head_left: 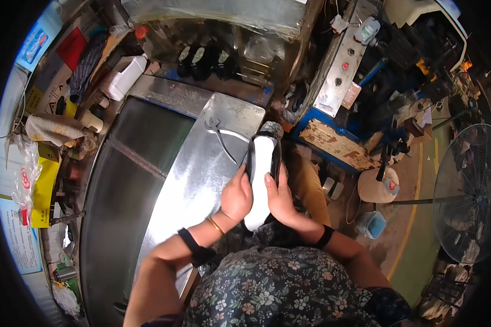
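In front of my body I hold a shoe (262,169) lengthwise, its long white sole-shaped face up and its black sides wrapping round the edge. My left hand (237,195) grips its left side, the thumb lying along the edge. On the other side my right hand (281,199) closes round it, with the thumb pressed on the white face. The shoe's far end reaches a worn grey rounded piece (271,128); whether the two touch I cannot tell. Just left of the shoe, metal pincers (223,136) lie with handles spread on a shiny metal tabletop (188,180).
A dark conveyor belt (131,218) runs along the left of the tabletop. Several black shoes (202,59) stand at the back. A blue machine with a button panel (337,68) rises at the right, near a white jug (377,185), a blue bucket (371,224) and a large fan (477,196).
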Available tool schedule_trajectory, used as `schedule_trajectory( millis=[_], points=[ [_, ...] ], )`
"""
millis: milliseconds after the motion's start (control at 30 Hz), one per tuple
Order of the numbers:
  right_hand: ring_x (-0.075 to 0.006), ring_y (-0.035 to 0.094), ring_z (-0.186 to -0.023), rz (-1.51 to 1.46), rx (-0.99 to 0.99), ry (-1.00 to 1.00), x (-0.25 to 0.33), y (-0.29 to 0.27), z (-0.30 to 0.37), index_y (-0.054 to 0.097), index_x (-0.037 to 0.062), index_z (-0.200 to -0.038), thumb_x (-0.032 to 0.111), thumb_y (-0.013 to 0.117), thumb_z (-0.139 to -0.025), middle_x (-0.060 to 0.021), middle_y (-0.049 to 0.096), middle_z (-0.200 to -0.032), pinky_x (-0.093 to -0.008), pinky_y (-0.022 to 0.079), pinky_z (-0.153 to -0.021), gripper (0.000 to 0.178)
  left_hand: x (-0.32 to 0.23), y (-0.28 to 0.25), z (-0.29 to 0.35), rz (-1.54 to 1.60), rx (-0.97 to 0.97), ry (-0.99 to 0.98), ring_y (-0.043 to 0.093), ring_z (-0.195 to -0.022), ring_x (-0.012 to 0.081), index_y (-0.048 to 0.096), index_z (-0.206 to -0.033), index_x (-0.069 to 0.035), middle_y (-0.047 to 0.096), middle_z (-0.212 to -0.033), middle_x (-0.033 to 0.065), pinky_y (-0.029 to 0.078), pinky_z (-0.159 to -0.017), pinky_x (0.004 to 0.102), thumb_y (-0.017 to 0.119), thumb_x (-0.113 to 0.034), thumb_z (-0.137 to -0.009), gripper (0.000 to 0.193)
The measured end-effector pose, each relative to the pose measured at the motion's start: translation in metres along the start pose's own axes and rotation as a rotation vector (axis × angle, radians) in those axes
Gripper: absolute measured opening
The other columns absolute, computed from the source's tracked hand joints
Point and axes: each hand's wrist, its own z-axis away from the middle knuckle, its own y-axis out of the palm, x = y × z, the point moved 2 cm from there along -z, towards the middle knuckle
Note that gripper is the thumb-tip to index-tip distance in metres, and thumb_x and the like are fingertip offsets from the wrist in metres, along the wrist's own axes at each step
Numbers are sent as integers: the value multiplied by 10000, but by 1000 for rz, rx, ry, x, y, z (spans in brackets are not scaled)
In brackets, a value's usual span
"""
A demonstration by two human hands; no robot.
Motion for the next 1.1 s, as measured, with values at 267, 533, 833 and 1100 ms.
schedule_trajectory(
  millis=[267,533,833,1100],
  points=[
    [-336,387,-1329,40,160,-21,4,-8,1,108,-67,-1482,316,422,-1032,-265,371,-1435,-385,305,-1093,669,50,32,-55,711,-118,-278,601,-921,193,636,-1127,-52,655,-1016,85,473,-865,311,406,-359,-1024,397],
    [-277,359,-1355,-78,347,232,1,-43,-37,221,11,-1494,492,315,-1032,-176,394,-1465,-363,269,-1123,674,-12,25,-101,900,457,-197,562,-1033,129,562,-1261,-50,614,-1132,36,444,-926,269,499,-434,-991,474],
    [-123,498,-1105,-154,283,15,-8,-29,-99,549,49,-1255,330,437,-1041,-20,576,-1167,-279,369,-995,371,-13,35,-94,1023,556,-143,501,-1159,128,516,-1331,-46,568,-1245,47,390,-1007,273,536,-253,-1002,389],
    [-213,503,-1245,-459,440,224,8,-37,-89,518,69,-1352,195,398,-1044,-57,545,-1347,-316,386,-1021,353,-12,34,-93,910,424,-55,533,-1058,120,577,-1230,-39,598,-1158,42,424,-924,255,595,-235,-967,329]
  ],
)
